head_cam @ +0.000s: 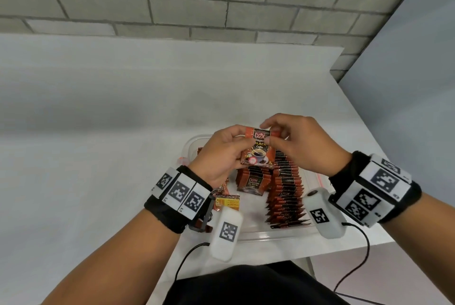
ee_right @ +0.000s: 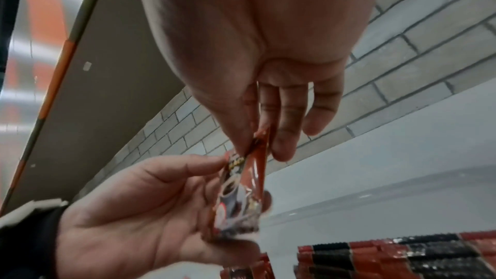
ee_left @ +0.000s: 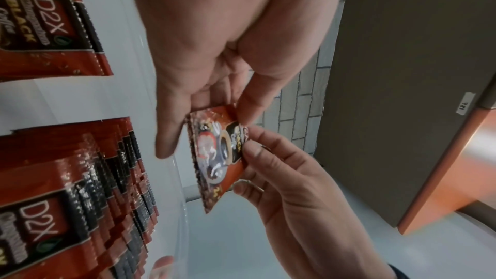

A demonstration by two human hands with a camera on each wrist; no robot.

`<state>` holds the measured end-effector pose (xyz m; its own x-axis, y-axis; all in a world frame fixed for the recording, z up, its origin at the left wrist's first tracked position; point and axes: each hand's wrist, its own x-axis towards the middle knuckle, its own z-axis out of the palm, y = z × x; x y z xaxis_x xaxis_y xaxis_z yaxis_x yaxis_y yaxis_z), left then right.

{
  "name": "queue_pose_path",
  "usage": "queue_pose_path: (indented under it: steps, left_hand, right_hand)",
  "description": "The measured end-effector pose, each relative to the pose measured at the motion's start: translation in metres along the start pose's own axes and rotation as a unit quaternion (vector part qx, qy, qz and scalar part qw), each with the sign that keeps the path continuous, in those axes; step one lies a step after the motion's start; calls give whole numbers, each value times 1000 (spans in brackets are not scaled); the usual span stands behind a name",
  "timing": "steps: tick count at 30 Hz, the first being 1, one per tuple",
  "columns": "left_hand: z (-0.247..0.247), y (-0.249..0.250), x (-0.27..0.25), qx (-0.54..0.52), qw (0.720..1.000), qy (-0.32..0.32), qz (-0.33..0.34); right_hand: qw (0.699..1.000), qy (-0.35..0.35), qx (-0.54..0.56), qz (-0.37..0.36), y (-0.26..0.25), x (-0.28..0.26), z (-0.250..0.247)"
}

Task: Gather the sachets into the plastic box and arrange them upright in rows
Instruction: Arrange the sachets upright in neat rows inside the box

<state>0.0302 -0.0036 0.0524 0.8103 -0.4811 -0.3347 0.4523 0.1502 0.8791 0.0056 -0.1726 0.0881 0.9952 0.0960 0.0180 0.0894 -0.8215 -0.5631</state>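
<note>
While both hands hover over the clear plastic box [head_cam: 194, 141] on the white counter [head_cam: 98, 107], head view: left hand [head_cam: 216, 154] and right hand [head_cam: 300, 142] pinch one red-and-black foil coffee sachet [head_cam: 258, 148] above the upright rows [head_cam: 285, 189].

Left wrist: sachet [ee_left: 217, 156] glossy, crinkled, serrated edges; likely light, floppy, slippery.

Right wrist: right fingertips [ee_right: 282, 145] narrow on top seam, the best hold.

Red-and-black sachets [head_cam: 258, 148], clear box [head_cam: 270, 233]
</note>
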Motion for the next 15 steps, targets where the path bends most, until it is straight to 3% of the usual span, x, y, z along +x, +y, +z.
queue_pose_path:
  steps: [2,5,8,15]
  left_hand:
    - [-1,2,0,-10,998,51,-22]
    - [-8,2,2,-20,992,108,-67]
    - [-9,1,0,4,990,92,-107]
    - [0,-2,-4,39,985,71,-154]
  right_hand:
    - [999,-25,22,19,-2,-1,-3]
    - [992,-118,15,38,-5,-12,0]
    - [980,-190,-43,35,-6,-23,14]
    - [953,-237,-187,17,0,-19,36]
